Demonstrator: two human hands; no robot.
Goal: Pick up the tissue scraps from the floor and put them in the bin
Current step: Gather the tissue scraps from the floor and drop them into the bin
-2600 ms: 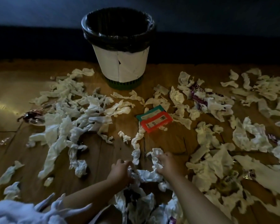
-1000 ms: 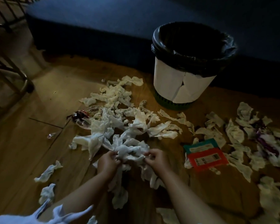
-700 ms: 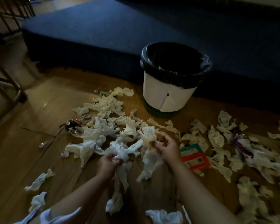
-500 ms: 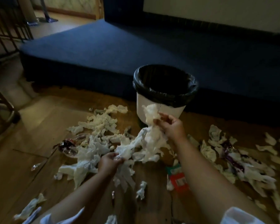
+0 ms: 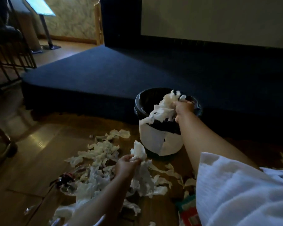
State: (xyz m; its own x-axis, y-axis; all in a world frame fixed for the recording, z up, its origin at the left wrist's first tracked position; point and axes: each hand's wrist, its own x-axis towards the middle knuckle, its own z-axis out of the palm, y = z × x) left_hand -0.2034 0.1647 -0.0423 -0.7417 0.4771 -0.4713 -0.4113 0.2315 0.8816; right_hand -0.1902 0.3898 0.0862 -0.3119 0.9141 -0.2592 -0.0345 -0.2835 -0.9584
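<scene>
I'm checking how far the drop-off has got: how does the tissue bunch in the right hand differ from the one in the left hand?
The right hand holds its tissue bunch up at the bin, over the black-lined rim, with one strip trailing down the outside. The left hand holds its tissue bunch low, just above the floor scraps short of the bin, with a long tail hanging down. Both are crumpled white tissue, each held in a closed grip.

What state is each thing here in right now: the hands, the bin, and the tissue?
Right hand: closed on a tissue bunch, held over the bin's mouth.
Left hand: closed on a second bunch, low over the floor.
Bin: upright, open, lined with a black bag.
Loose scraps: spread on the floor.
</scene>
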